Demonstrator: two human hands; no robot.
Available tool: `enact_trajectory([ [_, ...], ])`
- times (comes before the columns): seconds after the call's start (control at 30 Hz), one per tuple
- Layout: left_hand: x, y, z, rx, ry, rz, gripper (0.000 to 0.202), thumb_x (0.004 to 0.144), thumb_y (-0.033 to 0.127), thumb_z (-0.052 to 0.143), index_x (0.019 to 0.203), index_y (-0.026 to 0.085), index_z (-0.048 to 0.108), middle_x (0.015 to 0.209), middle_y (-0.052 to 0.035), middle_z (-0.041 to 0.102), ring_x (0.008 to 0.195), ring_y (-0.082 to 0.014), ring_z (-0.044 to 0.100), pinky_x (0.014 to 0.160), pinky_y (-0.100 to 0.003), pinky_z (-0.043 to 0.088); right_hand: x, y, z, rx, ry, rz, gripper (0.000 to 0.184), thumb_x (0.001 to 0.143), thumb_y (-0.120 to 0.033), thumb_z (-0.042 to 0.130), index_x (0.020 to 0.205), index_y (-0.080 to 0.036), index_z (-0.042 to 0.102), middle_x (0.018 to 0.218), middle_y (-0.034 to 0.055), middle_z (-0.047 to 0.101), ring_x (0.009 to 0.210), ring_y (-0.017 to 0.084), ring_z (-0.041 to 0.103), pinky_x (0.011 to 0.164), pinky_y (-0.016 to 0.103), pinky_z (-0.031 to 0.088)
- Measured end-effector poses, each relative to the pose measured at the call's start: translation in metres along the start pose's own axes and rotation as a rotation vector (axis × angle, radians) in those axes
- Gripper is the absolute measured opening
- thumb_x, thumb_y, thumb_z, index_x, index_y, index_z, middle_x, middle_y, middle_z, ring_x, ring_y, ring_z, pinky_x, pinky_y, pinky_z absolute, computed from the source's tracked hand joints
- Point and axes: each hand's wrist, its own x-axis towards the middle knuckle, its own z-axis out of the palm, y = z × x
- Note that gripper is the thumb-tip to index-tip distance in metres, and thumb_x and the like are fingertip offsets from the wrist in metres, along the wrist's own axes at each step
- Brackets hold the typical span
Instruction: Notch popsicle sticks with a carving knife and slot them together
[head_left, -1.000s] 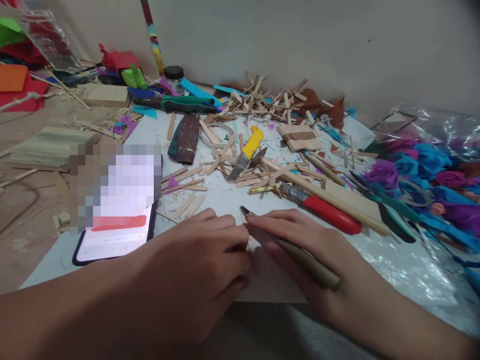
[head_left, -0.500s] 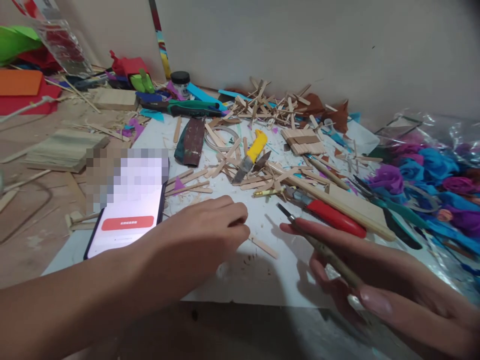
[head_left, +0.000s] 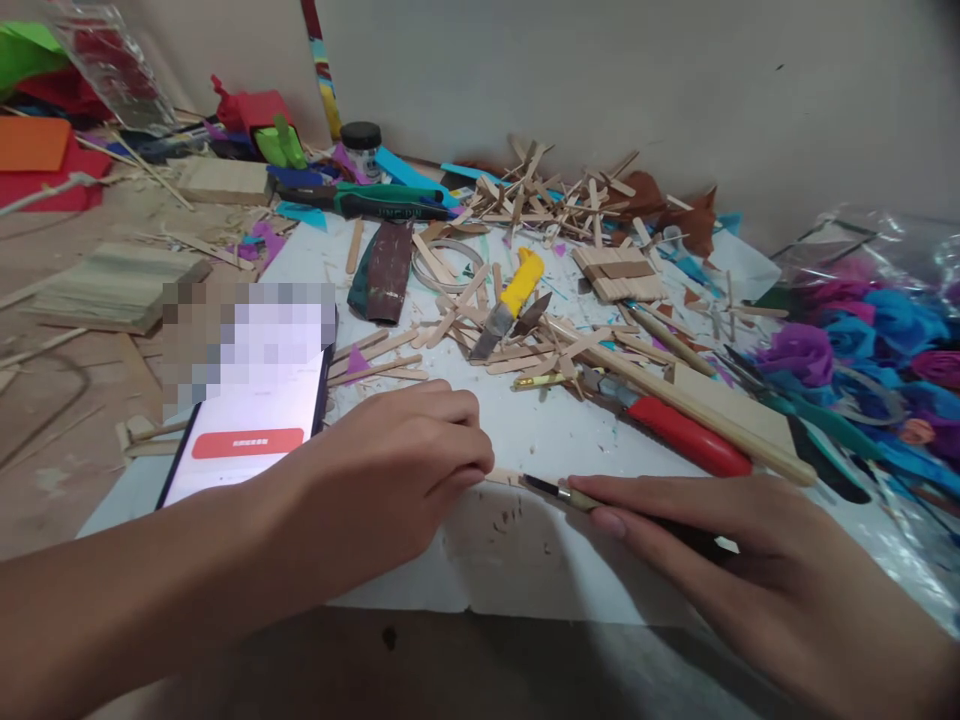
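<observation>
Gripping carving knife (head_left: 571,496) in right fingers (head_left: 637,490), now lowered to wooden stick (head_left: 502,477) held in left fingers (head_left: 469,442); reading, perhaps, "JING-JIN" on green handle (head_left: 379,203).

A craft workspace is indicated by wooden sticks (head_left: 519,205) strewn at upper centre and bright flowers (head_left: 796,350) heaped at right.

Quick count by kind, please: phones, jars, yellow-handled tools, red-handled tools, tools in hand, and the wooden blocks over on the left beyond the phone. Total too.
Phone: 1
Jar: 1
Yellow-handled tool: 1
Red-handled tool: 1
Blade tool in the right hand: 1
Wooden blocks: 2
Total: 7
</observation>
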Motion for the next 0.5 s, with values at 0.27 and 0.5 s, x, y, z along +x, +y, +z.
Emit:
enact_trajectory([
  [0.27, -0.001, 0.004, 0.004, -0.033, -0.005, -0.079, 0.028, 0.105, 0.009, 0.059, 0.084, 0.016, 0.077, 0.086, -0.0005, 0.064, 0.079, -0.0163, 0.057, 0.069, -0.032, 0.038, -0.001, 0.008, 0.009, 0.003, -0.041, 0.010, 0.026, 0.104, -0.040, 0.068, 0.120, -0.036, 0.088, 0.104, 0.0027, 0.090, 0.086, 0.028, 0.088, 0.067, 0.031, 0.073],
  [0.5, 0.000, 0.004, 0.002, -0.040, -0.008, -0.089, 0.032, 0.106, 0.010, 0.056, 0.082, 0.016, 0.077, 0.085, -0.0014, 0.065, 0.078, -0.0162, 0.058, 0.068, -0.033, 0.039, -0.003, 0.009, 0.015, 0.036, 0.026, -0.029, 0.026, 0.103, -0.037, 0.069, 0.121, -0.039, 0.087, 0.103, 0.0013, 0.090, 0.080, 0.029, 0.088, 0.062, 0.035, 0.072],
])
